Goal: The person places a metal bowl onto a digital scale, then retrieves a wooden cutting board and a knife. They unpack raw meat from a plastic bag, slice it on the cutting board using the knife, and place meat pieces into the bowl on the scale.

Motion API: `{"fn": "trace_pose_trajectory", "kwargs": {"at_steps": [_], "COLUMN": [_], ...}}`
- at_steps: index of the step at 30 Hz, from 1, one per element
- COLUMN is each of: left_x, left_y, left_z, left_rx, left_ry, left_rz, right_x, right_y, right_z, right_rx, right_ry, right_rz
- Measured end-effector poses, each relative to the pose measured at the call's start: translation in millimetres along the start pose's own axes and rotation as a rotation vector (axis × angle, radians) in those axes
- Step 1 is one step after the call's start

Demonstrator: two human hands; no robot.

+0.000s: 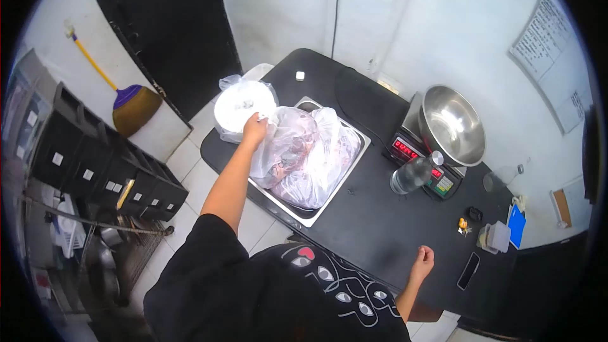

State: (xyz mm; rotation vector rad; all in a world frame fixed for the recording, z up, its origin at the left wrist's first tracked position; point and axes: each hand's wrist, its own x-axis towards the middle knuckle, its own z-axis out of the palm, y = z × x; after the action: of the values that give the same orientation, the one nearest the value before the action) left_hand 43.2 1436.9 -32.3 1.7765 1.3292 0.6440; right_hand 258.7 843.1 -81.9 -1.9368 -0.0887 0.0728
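Observation:
My left hand is closed at the near edge of a white round thing with a small centre hole, partly wrapped in clear plastic. It looks like a roll, but its kind is not certain. Just right of that hand, clear plastic bags of raw meat lie in a rectangular steel pan on the black table. My right hand hovers by the table's near edge, its fingers loosely curled and apart, with nothing visible in them.
A digital scale carries a steel bowl, with a clear bottle in front. A phone, keys and a small plastic tub lie at right. Black drawers and a broom stand left.

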Motion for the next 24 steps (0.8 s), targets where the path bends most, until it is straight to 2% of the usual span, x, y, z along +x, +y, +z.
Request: {"fn": "trace_pose_trajectory", "kwargs": {"at_steps": [2,3,7,10,14,18,20,24], "left_x": [2.7,0.9,15.4,22.7,23.8,-17.8,-15.9,-47.3], "left_y": [-1.1,5.0,12.0,25.4,42.6,116.6,128.1,177.6], "left_z": [4.7,0.1,8.8,12.9,3.7,-32.0,-32.5,-25.0], "left_rx": [-0.247,-0.283,-0.279,-0.16,-0.387,-0.552,-0.665,-0.578], "left_ry": [0.115,0.037,0.095,0.115,0.12,0.001,-0.06,-0.11], "left_rz": [-0.078,-0.099,-0.042,0.034,0.051,0.026,0.104,0.203], "right_x": [-13.0,-15.9,-16.4,-9.6,9.3,30.8,40.9,59.7], "right_y": [-14.3,-15.9,-22.1,-29.0,-23.7,-24.1,-30.6,-48.1], "right_z": [-3.5,-4.3,-14.6,-16.9,-18.8,-12.4,0.1,33.7], "right_rx": [0.01,0.046,0.129,0.177,0.168,0.189,0.214,0.101], "right_ry": [-0.033,-0.021,-0.006,0.006,-0.047,-0.123,-0.152,-0.273], "right_rz": [-0.027,-0.038,-0.026,-0.008,-0.022,-0.023,-0.016,-0.061]}}
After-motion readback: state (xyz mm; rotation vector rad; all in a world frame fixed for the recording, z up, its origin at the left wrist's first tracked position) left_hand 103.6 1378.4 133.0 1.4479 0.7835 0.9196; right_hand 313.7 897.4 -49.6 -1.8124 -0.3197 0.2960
